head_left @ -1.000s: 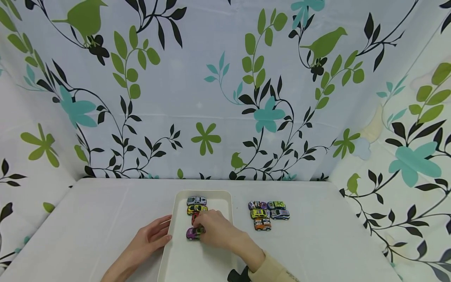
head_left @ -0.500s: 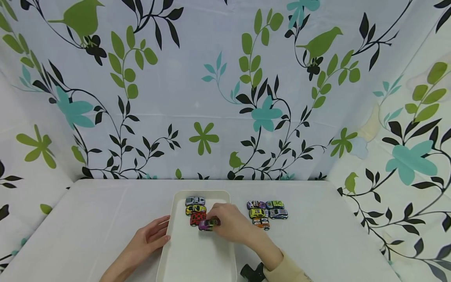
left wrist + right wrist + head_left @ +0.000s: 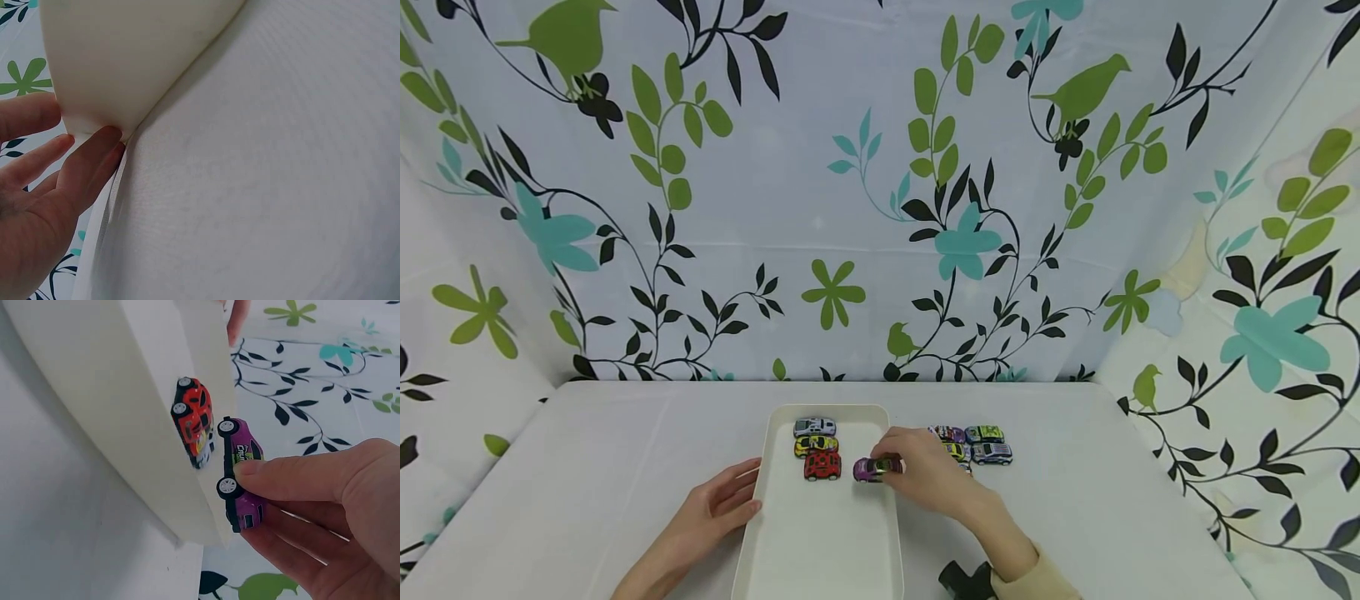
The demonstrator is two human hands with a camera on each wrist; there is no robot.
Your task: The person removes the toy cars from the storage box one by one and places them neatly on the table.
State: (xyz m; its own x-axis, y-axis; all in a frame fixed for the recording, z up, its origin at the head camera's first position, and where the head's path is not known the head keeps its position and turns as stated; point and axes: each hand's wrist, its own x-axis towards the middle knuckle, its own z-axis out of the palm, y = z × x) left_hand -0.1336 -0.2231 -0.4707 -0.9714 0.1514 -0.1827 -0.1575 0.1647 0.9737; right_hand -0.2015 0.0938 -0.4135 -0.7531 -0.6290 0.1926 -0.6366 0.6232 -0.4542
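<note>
My right hand (image 3: 928, 471) pinches a purple toy car (image 3: 871, 470) between thumb and fingers, over the right side of a cream tray (image 3: 820, 542). In the right wrist view the purple car (image 3: 247, 475) is lifted clear of the tray floor, its white-rimmed wheels showing. Inside the tray, a red toy car (image 3: 822, 466), a yellow toy car (image 3: 816, 446) and a silver toy car (image 3: 815, 427) stand in a column. My left hand (image 3: 722, 504) touches the tray's left wall with extended fingers; the left wrist view shows its fingertips (image 3: 109, 134) against the outside.
Right of the tray, a cluster of toy cars lies on the white table (image 3: 1060, 517); a grey toy car (image 3: 992, 453) and a green toy car (image 3: 985, 433) show fully, others are partly behind my right hand. A leaf-patterned cloth (image 3: 737, 208) hangs behind the table.
My right hand has picked up the purple car from below the red one and carried it right and slightly up, towards the tray's right wall. The left hand stays in place.
</note>
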